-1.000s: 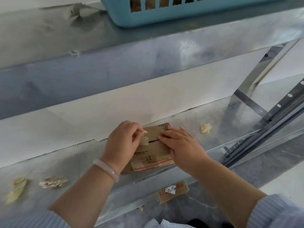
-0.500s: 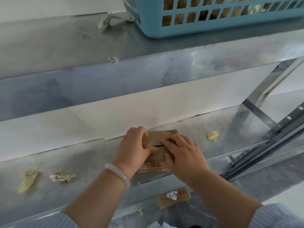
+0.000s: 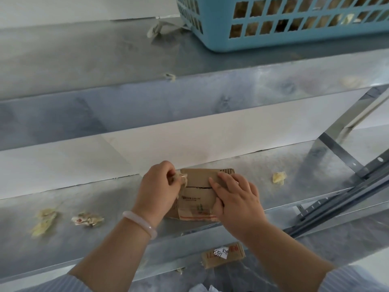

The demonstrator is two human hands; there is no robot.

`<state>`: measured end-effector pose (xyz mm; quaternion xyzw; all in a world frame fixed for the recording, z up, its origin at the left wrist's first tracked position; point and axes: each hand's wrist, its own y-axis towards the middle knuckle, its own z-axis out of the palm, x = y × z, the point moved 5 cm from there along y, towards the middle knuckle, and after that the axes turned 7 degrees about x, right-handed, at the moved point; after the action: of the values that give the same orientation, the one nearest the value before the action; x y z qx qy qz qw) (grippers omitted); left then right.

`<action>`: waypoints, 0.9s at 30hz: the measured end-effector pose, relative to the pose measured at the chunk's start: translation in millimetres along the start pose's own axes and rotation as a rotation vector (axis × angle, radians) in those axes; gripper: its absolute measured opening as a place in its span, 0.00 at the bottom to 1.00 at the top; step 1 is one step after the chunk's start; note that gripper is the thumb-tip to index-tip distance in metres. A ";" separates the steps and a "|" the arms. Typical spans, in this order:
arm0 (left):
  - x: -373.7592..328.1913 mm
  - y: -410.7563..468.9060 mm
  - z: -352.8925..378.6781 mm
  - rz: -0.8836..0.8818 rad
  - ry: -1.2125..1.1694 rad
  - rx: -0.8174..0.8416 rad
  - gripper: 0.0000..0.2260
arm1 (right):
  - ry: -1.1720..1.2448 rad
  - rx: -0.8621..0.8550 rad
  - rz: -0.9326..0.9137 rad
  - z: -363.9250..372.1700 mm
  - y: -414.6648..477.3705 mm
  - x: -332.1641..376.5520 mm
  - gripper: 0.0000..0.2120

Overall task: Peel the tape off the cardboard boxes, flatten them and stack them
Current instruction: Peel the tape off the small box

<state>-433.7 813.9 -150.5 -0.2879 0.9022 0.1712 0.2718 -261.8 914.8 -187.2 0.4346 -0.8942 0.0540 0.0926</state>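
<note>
Down on the lower metal shelf (image 3: 242,165) lies a small cardboard box (image 3: 197,194), near the front edge, its top seam showing as a dark slit across the middle. The left hand (image 3: 157,188) is closed at the box's upper left corner, fingertips pinching a crumpled strip of tape (image 3: 182,178) that lifts off the cardboard. A pale bracelet (image 3: 140,223) sits on that wrist. The right hand (image 3: 235,203) lies flat and spread over the right side of the box, fingers pressing on the top — it grips nothing, only holds the box down.

Scraps of peeled tape lie on the same shelf: two clumps (image 3: 45,221) well to the left and one small piece (image 3: 279,177) off to the right. Another cardboard box (image 3: 223,255) with a white label rests below the shelf edge. On the upper shelf stands a blue basket (image 3: 294,40) — brown shapes show through its holes, too unclear to tell.
</note>
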 end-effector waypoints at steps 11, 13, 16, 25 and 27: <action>-6.8 -9.7 13.6 0.244 0.147 0.175 0.06 | -0.051 0.021 0.015 1.8 -0.7 3.1 0.25; -1.7 -5.5 13.1 0.180 0.081 0.178 0.04 | -0.056 0.016 0.016 1.2 -1.1 4.1 0.25; 6.7 -1.2 16.0 0.066 -0.001 0.186 0.09 | -0.070 -0.012 -0.012 -5.1 -0.7 5.3 0.25; 16.4 4.4 22.1 -0.095 -0.030 0.149 0.08 | -0.043 0.078 -0.209 5.1 7.8 22.7 0.28; 28.3 2.8 23.1 -0.211 -0.141 0.128 0.09 | -0.062 0.085 -0.215 5.3 6.4 22.7 0.28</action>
<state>-445.8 814.7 -185.0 -0.3507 0.8545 0.1036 0.3688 -281.2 900.4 -187.7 0.5330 -0.8418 0.0682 0.0514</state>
